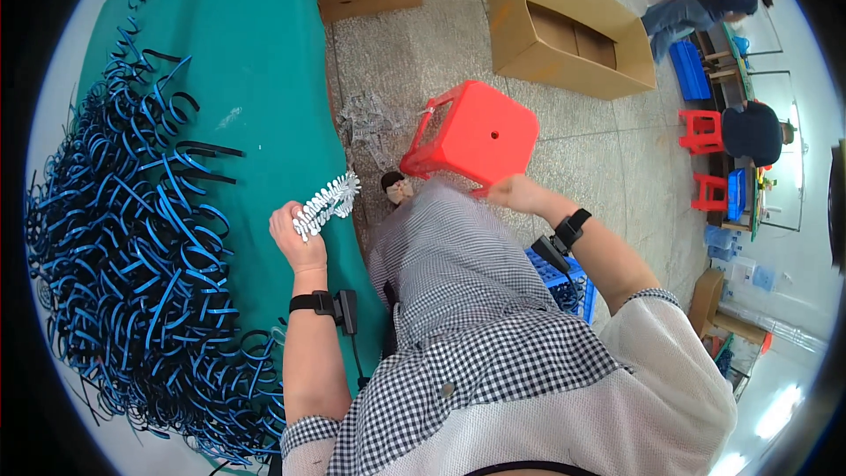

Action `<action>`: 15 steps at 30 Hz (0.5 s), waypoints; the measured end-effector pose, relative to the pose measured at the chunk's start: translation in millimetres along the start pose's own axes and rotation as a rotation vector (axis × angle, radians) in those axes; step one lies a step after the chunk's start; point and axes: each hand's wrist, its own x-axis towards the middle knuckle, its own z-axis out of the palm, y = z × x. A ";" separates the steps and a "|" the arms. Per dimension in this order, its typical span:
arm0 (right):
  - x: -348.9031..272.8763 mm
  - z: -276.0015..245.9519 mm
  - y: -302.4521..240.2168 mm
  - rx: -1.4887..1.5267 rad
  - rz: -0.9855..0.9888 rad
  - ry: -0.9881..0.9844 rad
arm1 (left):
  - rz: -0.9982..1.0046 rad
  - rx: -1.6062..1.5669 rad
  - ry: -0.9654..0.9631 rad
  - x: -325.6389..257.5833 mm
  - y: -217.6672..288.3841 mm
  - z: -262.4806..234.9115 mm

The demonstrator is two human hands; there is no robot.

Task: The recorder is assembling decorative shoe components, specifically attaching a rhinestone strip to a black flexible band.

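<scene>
1. Left hand (298, 242): grip closed around a silver tinsel strip (327, 204), above the green table (264, 62) edge.
2. Right hand (518, 193): grip pinching the red stool (471, 132) rim, stool tilted on floor.
3. Blue hoops (132, 238) heaped on table.

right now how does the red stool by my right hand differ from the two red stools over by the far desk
The near red stool is tilted, tipped up off the floor with the right hand gripping its lower edge; the far red stools stand upright on the floor, untouched. The near stool looks far bigger in the picture, being closer, and shows a hole in its seat; no such hole can be made out on the far ones. All three are red plastic.
</scene>
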 end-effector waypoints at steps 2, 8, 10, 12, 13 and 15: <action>19.9 -6.3 -18.1 0.207 0.135 0.047 | -0.017 -0.044 0.015 -2.1 -0.6 1.4; 115.2 19.7 -46.2 0.163 0.027 0.314 | -0.073 -0.123 -0.020 -4.1 -1.7 -0.8; 144.4 33.0 -41.0 0.113 -0.007 0.357 | -0.065 -0.132 -0.035 -0.9 1.0 2.0; 174.4 59.6 -32.8 -0.061 0.072 0.277 | -0.062 -0.160 -0.033 -3.4 -3.1 -1.4; 186.4 75.0 -21.6 -0.063 0.070 0.268 | -0.070 -0.155 -0.034 -4.7 -4.4 -1.7; 211.6 104.7 1.9 -0.761 -0.139 0.005 | -0.078 -0.167 -0.039 -6.2 -3.6 -3.8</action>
